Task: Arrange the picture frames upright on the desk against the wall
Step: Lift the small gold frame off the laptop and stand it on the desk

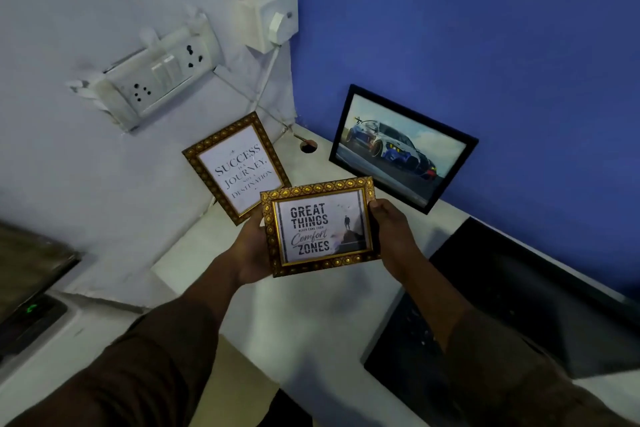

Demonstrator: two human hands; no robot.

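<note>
I hold a gold frame with the words "Great Things" [320, 225] above the white desk [304, 315], facing me. My left hand [251, 253] grips its left edge and my right hand [389, 229] grips its right edge. Behind it a second gold frame reading "Success" [237, 166] stands upright, leaning on the white wall. A black frame with a car picture [403, 147] leans upright against the blue wall at the right.
A switch and socket board [156, 76] and a white plug box [270, 17] hang on the white wall, with a cable running to a hole in the desk [308, 146]. A dark laptop [512, 315] lies at the right. A device with a green light [31, 308] sits at the left.
</note>
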